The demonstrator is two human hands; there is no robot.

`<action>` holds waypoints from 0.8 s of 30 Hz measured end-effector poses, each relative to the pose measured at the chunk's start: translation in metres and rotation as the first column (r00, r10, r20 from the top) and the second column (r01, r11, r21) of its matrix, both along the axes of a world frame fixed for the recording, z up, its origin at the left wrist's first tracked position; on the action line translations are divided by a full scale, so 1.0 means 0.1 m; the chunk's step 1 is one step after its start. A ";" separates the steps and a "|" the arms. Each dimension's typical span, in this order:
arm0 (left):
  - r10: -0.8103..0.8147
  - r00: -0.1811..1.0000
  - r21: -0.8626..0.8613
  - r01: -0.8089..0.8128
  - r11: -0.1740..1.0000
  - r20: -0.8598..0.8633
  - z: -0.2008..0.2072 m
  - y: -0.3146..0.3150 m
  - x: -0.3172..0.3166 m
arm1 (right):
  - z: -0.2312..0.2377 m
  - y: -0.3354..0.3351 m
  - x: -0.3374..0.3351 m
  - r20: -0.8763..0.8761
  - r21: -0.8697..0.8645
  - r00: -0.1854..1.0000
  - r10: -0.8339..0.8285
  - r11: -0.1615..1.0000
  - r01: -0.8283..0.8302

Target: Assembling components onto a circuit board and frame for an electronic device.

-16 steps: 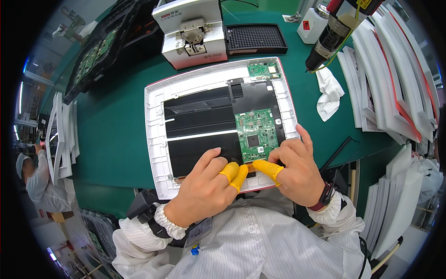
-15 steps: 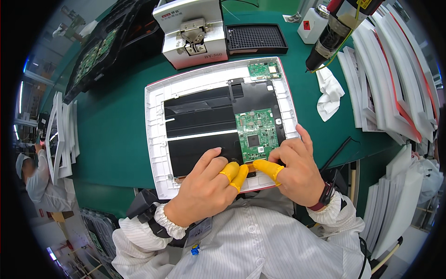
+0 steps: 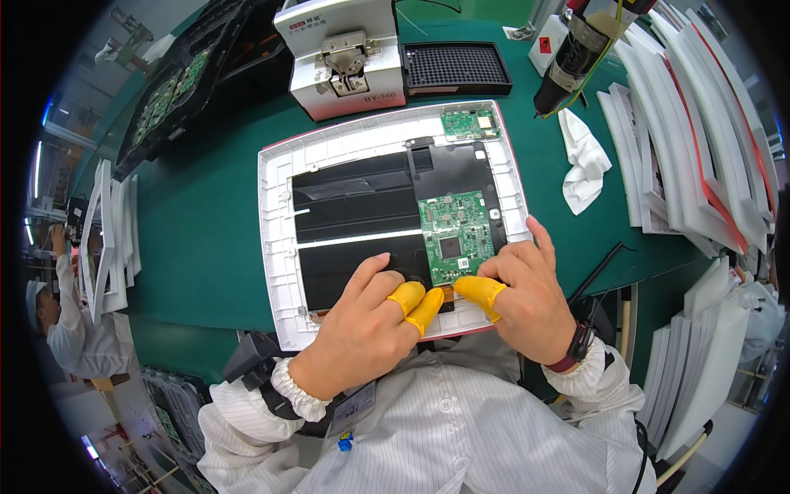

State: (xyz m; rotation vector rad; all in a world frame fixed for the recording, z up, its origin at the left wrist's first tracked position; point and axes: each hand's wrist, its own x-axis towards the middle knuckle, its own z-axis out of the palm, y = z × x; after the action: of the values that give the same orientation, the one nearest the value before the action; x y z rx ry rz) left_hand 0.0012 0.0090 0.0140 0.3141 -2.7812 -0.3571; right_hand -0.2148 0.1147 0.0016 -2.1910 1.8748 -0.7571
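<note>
A white-rimmed display housing (image 3: 276, 247) lies in front of me, with black panels and a green circuit board (image 3: 455, 235) inside. At the board's near edge sits a small amber flex cable (image 3: 448, 295). My left hand (image 3: 358, 317), with yellow finger cots on two digits, is closed with its covered tips pressed together at the cable's left side. My right hand (image 3: 527, 296) has its yellow-covered thumb on the connector where cable and board meet. Its other fingers are curled, except one that rests along the housing's right rim. The fingertips partly hide the cable.
A screw feeder (image 3: 346, 66) and a black perforated tray (image 3: 457, 67) stand at the back. An electric screwdriver (image 3: 564, 74) hangs at upper right above a white cloth (image 3: 584, 160). White panels (image 3: 699, 123) are stacked on the right. A black bin of boards (image 3: 177, 95) stands far left.
Both hands keep to the same spot, with only small shifts of the fingertips at the cable. The hanging screwdriver has swung slightly left. A person in the left background has raised an arm.
</note>
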 end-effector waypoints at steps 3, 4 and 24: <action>-0.013 0.999 0.024 0.012 1.000 0.044 0.02 -0.01 0.01 | 0.01 0.01 0.00 -0.008 0.021 1.000 -0.004 1.000 0.005; -0.014 0.999 0.026 0.013 1.000 0.043 0.02 -0.01 0.01 | 0.01 0.01 -0.01 -0.008 0.023 1.000 -0.002 1.000 0.002; 0.001 1.000 -0.072 -0.001 0.997 0.006 0.01 0.04 -0.02 | 0.01 -0.01 -0.05 0.044 0.001 0.999 0.024 1.000 -0.025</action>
State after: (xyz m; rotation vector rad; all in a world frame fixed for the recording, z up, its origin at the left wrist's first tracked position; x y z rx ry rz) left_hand -0.0007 0.0125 0.0153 0.2999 -2.7917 -0.2553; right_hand -0.2196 0.1140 0.0031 -2.1742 1.8239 -0.7925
